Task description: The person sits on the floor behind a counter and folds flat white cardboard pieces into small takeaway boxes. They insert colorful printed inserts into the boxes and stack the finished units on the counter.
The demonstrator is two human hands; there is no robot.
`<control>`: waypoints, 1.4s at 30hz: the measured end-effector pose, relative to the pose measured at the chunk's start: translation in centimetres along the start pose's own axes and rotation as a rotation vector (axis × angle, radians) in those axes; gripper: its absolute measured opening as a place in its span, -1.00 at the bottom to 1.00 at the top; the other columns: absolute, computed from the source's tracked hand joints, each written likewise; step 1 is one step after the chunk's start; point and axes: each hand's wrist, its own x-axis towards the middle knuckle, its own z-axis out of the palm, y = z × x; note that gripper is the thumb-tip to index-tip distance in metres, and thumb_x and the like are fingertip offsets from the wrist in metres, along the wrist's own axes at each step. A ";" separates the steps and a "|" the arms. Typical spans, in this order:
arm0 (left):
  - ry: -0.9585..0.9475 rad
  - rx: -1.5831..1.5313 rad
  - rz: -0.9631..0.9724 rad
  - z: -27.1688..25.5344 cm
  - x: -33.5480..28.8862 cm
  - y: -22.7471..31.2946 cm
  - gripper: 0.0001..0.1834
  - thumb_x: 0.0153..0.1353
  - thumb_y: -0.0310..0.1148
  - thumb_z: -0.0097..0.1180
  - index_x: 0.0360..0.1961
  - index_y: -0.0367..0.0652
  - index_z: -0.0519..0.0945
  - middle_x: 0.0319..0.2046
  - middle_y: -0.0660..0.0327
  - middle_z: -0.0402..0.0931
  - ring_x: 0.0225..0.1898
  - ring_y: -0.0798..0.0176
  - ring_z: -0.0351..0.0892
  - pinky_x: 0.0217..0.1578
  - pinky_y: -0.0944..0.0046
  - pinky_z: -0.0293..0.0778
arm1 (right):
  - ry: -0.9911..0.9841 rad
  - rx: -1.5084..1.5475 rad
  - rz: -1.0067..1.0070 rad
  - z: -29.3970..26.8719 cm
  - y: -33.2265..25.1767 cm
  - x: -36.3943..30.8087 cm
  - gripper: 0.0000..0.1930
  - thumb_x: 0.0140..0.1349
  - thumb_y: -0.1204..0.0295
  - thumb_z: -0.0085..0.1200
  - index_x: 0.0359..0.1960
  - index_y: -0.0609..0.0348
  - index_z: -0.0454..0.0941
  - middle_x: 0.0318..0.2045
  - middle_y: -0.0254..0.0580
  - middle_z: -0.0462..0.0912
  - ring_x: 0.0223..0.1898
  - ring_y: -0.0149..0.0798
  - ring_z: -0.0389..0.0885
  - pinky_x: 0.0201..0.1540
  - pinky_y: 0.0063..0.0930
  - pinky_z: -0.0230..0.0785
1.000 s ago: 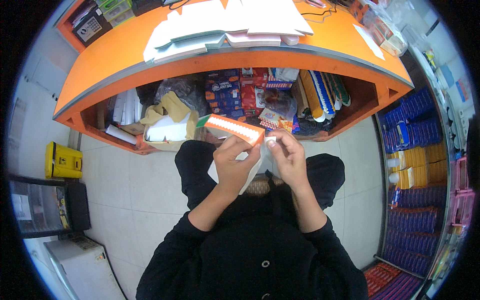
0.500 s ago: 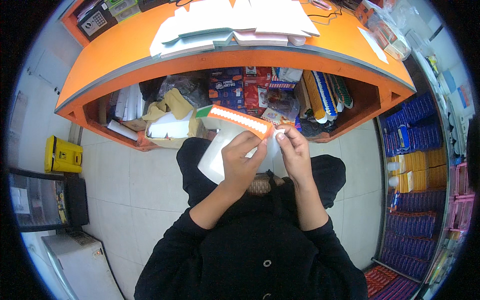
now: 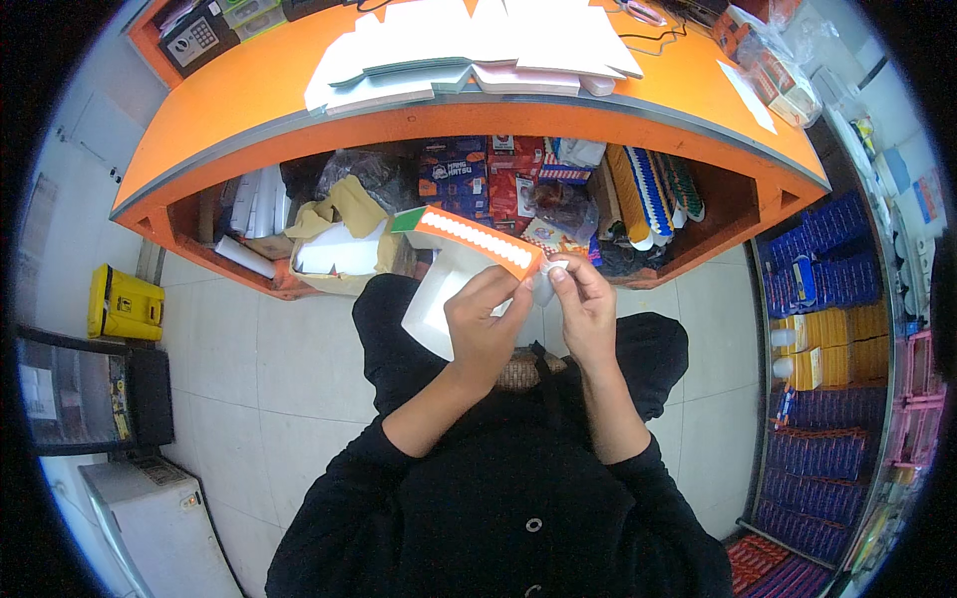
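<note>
Above my lap, a folded cardboard piece [image 3: 474,238] printed orange with a white scalloped band and a green end stretches from upper left toward my fingers. Its right end is pinched by my left hand [image 3: 483,324], thumb against fingers. My right hand [image 3: 586,309] is closed beside that end, thumb and fingertips gripping a small whitish strip [image 3: 545,287], thin like film or paper. Whether the strip is attached to the cardboard I cannot tell. A larger white sheet-like surface [image 3: 429,314] hangs below the band, partly behind my left hand.
An orange desk [image 3: 219,120] stands ahead, stacked with white card sheets [image 3: 439,45]. Its shelf holds an open carton [image 3: 344,254], boxes [image 3: 451,179] and scalloped card strips [image 3: 643,194]. Shelves of blue and yellow packs [image 3: 827,329] line the right. A yellow case [image 3: 126,305] is left.
The white surface below the band has shifted slightly right and tilted. My right fingers have moved a little at the whitish strip. Both hands keep their grip.
</note>
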 end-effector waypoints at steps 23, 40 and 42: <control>-0.406 0.646 0.347 -3.2 4.8 4.1 -0.60 -0.14 -0.30 0.32 -0.21 -0.11 0.54 -0.28 0.16 0.52 -0.22 0.15 0.50 -0.10 0.15 0.30 | -0.233 -0.507 -0.250 -2.7 -5.4 3.2 -0.90 0.17 0.54 0.04 -0.35 0.36 0.52 -0.42 -0.16 0.53 -0.35 -0.30 0.50 -0.26 -0.50 0.32; -0.288 0.211 -0.029 0.0 4.4 0.6 -0.89 0.06 -0.43 0.12 -0.46 -0.29 0.53 -0.49 0.04 0.54 -0.40 0.05 0.56 -0.33 0.18 0.42 | 0.046 -0.524 -0.176 -1.3 -3.5 2.9 -0.87 0.01 0.48 0.20 -0.42 0.29 0.60 -0.47 -0.03 0.60 -0.41 -0.10 0.61 -0.32 -0.37 0.41; -0.286 0.277 0.088 -0.1 4.7 0.4 -0.87 0.03 -0.42 0.16 -0.46 -0.28 0.53 -0.52 0.07 0.53 -0.41 0.06 0.53 -0.29 0.18 0.40 | 0.039 -0.599 -0.249 -1.6 -3.5 2.9 -0.88 0.01 0.48 0.21 -0.42 0.28 0.61 -0.46 -0.04 0.61 -0.39 -0.10 0.61 -0.31 -0.36 0.42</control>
